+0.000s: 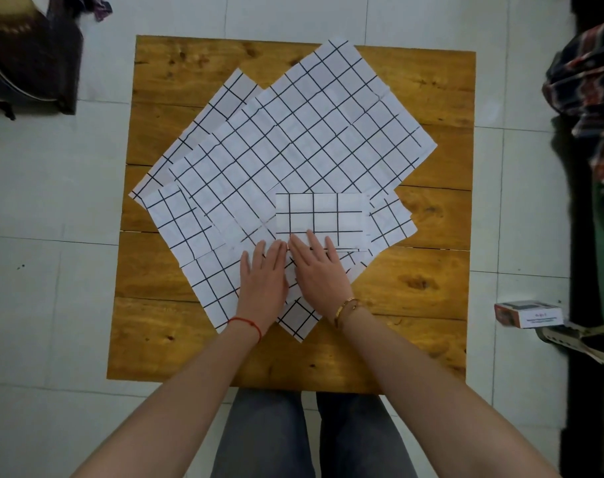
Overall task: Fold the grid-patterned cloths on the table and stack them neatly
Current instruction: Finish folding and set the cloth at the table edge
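One folded cloth (323,219) lies square on spread grid cloths (293,132), near front-centre of wooden worktop (431,270). Left hand (263,277) flat, fingers straight and together, on spread cloth beside it. Right hand (316,267) flat, fingertips on folded cloth's near edge. Judgement: pressing step; smooth outward, keep edges aligned, avoid dragging layers beneath. Small box (528,313) on floor carries print, too small to read.

Soft, even indoor light, faint shadows, no glare, sharp centre, wide-angle bending and dark smearing at right edge
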The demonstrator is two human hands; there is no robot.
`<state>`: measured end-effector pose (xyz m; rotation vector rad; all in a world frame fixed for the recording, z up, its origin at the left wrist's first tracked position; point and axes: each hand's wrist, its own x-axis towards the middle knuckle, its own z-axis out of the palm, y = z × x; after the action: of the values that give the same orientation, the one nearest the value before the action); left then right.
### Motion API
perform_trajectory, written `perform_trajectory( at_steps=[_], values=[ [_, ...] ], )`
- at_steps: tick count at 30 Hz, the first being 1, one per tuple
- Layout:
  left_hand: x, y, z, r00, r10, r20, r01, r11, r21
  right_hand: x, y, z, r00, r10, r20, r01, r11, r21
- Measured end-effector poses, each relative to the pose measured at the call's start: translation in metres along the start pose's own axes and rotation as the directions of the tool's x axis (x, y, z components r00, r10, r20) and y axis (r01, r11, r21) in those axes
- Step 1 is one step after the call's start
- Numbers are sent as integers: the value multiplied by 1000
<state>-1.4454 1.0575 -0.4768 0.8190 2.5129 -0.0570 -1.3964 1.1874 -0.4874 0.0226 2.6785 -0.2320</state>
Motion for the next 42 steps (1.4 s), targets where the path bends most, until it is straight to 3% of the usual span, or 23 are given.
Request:
perform_trajectory(
  at_steps=[4,9,14,20,24,26,28,31,33,37,40,42],
  values=[
    [-2,1,-1,1000,-23,13,24,1000,-18,-12,17,-2,999,-1,38,2,1000,-31],
    [-3,-2,1,1000,-13,9,13,1000,1,-47,62,0,990,142,1,-142,990,4],
    [-3,-5,1,1000,-7,6,7,999,36,-68,91,6,984,176,-25,-176,984,4],
    [0,-5,0,1000,14,-22,-13,998,60,-54,86,-7,945,206,-253,-163,970,183],
    [5,3,-6,971,-35,-236,12,995,-96,-23,91,-27,885,260,-387,-159,949,273],
    [9,13,-11,959,-180,-219,115,953,-281,-2,95,-37,866,299,-400,-176,932,316],
    [14,24,-14,922,-385,-46,299,782,-547,21,99,-45,868,312,-386,-182,924,337],
    [26,38,-18,802,-517,301,517,348,-782,52,104,-54,901,277,-334,-170,934,315],
    [32,48,-20,737,-508,446,570,112,-814,66,106,-58,926,239,-291,-147,941,304],
    [44,63,-21,612,-481,628,586,-257,-769,82,108,-60,956,193,-223,-121,945,303],
    [51,70,-24,546,-435,716,559,-448,-698,88,106,-59,962,203,-180,-138,937,320],
    [54,73,-24,544,-411,732,522,-518,-678,89,107,-58,964,218,-154,-154,925,347]
  ],
)
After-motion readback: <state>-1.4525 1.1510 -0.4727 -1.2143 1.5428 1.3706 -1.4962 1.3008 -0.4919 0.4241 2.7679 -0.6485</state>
